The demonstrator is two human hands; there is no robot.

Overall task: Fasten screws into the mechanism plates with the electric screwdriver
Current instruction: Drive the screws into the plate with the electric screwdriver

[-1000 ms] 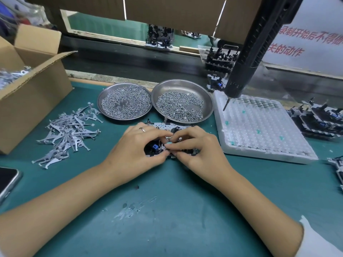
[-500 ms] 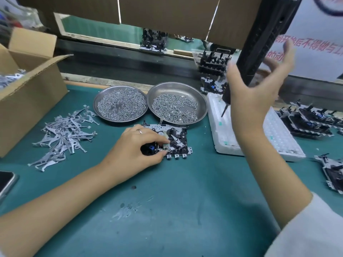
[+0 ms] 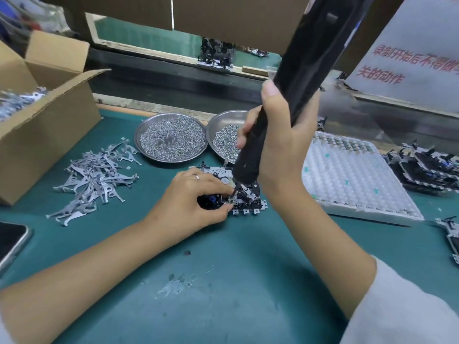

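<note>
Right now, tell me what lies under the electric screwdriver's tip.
The electric screwdriver, gripped by the right hand, points down onto the mechanism plate, which the left hand steadies. The bit's contact point and any screw there are too small to make out.

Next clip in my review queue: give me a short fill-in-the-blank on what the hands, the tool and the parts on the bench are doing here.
1. The right hand grips the black electric ____.
2. The left hand steadies the mechanism plate on the ____ mat.
3. Behind the plate stand ____ round metal dishes of screws.
4. The loose grey metal levers lie beside the ____ box.

Missing words: screwdriver; green; two; cardboard
</note>
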